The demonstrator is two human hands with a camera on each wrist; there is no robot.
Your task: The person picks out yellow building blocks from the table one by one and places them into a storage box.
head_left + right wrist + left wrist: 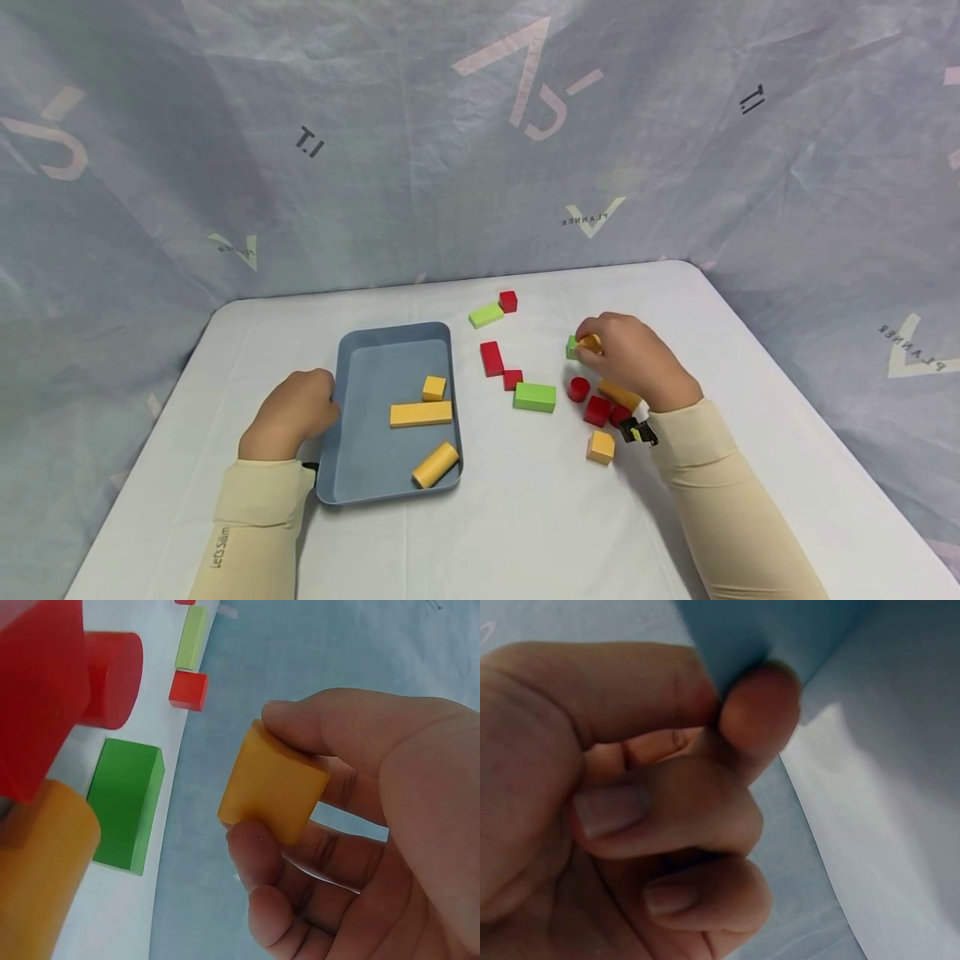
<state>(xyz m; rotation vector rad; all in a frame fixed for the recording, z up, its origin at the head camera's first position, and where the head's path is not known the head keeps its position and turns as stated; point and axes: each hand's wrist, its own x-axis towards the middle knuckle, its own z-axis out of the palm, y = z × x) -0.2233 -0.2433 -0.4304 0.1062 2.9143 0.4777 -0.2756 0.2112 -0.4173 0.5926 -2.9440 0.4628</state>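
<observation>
My left hand [294, 410] grips the left rim of a blue-grey tray [375, 492]; in the left wrist view its thumb and finger pinch the tray's wall [772, 630]. Inside the tray lie a yellow cube [433, 388], a long yellow block [421, 414] and a yellow cylinder [435, 465]. Over the right side of the table, my right hand [633, 358] pinches a yellow block [274, 784] between thumb and fingers. In the head view, a green block [572, 347] shows just left of those fingertips, partly hidden.
Between tray and right hand lie a green block [535, 397], red blocks [492, 358] and a light green block [486, 315]. Near the right wrist are a red cylinder [578, 389], a red cube [597, 411], a yellow cylinder [619, 395] and a yellow cube [601, 447].
</observation>
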